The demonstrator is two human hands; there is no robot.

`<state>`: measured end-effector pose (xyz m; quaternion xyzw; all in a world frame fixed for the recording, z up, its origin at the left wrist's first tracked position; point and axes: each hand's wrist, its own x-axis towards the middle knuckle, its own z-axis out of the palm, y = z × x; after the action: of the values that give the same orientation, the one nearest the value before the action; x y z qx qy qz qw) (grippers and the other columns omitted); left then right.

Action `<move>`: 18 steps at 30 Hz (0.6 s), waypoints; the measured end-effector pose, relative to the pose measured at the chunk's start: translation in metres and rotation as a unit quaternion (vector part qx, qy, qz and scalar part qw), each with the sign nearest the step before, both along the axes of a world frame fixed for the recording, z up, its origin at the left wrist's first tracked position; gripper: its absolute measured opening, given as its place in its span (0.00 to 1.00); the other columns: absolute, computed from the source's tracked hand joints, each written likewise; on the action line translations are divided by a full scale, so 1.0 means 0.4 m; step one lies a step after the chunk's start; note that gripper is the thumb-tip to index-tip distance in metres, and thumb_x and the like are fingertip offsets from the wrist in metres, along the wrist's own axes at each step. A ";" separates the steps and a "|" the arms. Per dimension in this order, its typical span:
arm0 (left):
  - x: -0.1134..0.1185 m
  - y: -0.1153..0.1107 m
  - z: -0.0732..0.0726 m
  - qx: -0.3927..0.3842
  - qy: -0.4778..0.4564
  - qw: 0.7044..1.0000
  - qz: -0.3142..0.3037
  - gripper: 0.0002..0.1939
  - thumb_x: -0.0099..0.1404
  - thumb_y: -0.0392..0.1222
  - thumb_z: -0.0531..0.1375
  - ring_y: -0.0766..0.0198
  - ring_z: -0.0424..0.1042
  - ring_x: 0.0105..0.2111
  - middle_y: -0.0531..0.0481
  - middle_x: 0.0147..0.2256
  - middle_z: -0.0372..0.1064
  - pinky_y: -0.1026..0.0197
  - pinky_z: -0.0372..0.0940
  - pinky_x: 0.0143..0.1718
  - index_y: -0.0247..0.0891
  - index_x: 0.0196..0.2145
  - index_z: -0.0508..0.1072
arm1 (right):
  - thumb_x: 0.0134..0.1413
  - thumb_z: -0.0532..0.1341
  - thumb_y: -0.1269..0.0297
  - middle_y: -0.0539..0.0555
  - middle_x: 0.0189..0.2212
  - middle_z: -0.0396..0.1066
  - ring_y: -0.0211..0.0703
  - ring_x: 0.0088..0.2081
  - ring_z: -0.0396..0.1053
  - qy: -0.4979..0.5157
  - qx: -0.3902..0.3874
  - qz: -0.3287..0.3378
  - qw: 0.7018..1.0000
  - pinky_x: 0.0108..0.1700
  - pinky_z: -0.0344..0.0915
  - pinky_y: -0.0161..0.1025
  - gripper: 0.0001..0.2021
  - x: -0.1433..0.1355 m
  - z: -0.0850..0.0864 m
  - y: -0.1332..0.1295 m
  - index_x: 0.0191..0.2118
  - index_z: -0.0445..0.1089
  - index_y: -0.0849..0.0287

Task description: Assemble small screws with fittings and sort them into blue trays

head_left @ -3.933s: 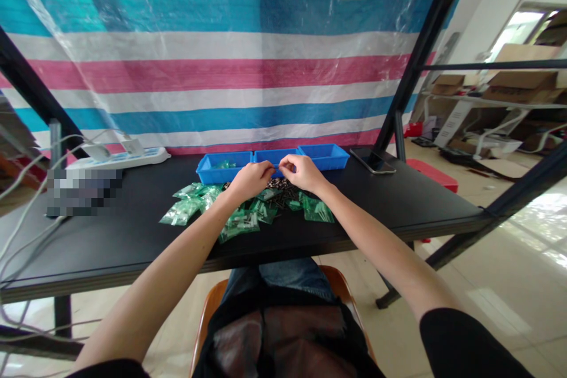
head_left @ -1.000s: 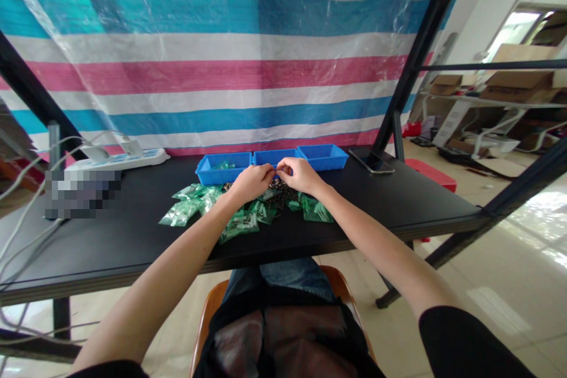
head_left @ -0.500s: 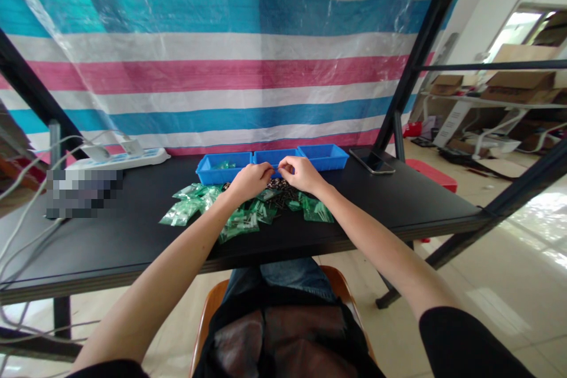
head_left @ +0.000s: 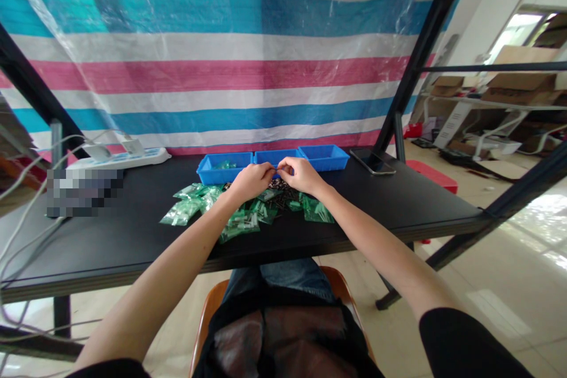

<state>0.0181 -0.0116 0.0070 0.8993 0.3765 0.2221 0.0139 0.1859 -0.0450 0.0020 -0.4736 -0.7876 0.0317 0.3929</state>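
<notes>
My left hand and my right hand meet fingertip to fingertip just in front of the middle blue tray. Both are closed in a pinch; whatever sits between the fingers is too small to make out. Below them lies a pile of small dark screws. Green plastic bags with white pieces inside are spread around the pile, several to the left and a few to the right. The left blue tray holds a little greenish bag material.
A third blue tray stands at the right end of the row. Farther right lies a phone. A white power strip with cables and a blurred-out object are at left. Black frame posts flank the table.
The fingertips of my two hands have come slightly closer together. The bags, screws and trays stay where they were.
</notes>
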 end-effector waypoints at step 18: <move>0.001 -0.007 0.005 -0.003 -0.019 1.000 -0.002 0.14 0.65 0.43 0.47 0.58 0.72 0.30 0.47 0.30 0.73 0.63 0.56 0.28 0.37 0.38 0.72 | 0.49 0.57 0.70 0.48 0.21 0.65 0.36 0.24 0.62 0.007 0.001 0.000 1.000 0.30 0.57 0.34 0.02 0.000 0.005 -0.005 0.29 0.66 0.61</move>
<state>0.0184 -0.0146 0.0090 0.8957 0.3748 0.2380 0.0237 0.1860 -0.0470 0.0038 -0.4729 -0.7848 0.0339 0.3991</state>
